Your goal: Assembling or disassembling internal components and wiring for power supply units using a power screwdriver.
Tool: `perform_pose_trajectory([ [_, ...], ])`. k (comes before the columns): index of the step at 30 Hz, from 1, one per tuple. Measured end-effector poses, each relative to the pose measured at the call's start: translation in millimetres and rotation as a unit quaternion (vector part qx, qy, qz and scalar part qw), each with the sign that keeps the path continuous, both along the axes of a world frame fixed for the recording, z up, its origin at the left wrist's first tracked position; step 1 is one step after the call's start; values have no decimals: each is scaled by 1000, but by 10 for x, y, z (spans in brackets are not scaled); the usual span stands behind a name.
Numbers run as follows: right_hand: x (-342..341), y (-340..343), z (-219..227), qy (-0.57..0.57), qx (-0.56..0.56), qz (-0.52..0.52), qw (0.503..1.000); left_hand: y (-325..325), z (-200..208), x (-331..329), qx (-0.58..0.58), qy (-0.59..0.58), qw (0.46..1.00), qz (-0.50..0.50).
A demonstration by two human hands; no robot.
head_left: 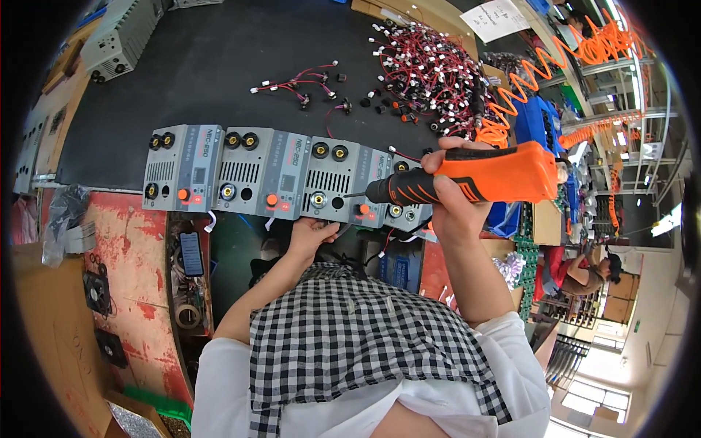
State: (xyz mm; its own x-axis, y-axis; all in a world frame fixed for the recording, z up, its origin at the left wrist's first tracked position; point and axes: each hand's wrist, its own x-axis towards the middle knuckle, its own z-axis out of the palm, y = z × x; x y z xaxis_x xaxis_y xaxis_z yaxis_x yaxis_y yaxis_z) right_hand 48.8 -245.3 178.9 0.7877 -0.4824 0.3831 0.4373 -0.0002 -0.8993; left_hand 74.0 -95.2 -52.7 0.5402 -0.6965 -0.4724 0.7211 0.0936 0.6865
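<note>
My right hand (461,191) is wrapped round an orange-and-black power screwdriver (496,175), held level with its bit pointing left. The bit's tip is at the third grey front panel (330,174), close to the round hole beside a brass-centred socket; whether it touches a screw I cannot tell. At that panel's near edge my left hand (310,239) has its fingers curled together, and what they grip is partly hidden below the edge. More such panels, each with sockets, vent slots and an orange knob, stand in a row: two to the left (252,171), another partly behind the screwdriver.
Beyond the panels, a black tabletop (182,73) carries loose wired parts (303,87) and a large heap of red-wired connectors (431,73). Orange coiled hoses (522,87) hang at right near blue bins (537,124). A grey machine housing (120,40) stands far left. Another person (580,274) is at right.
</note>
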Motion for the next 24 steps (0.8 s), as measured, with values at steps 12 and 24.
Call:
perform_pose_trajectory([
  [12,19,44,-56,35,-24,-6,999,-29,281,-33,-45,118,990,68],
  [24,129,50,-157,58,-26,53,997,-38,38,14,-191,301,929,101],
])
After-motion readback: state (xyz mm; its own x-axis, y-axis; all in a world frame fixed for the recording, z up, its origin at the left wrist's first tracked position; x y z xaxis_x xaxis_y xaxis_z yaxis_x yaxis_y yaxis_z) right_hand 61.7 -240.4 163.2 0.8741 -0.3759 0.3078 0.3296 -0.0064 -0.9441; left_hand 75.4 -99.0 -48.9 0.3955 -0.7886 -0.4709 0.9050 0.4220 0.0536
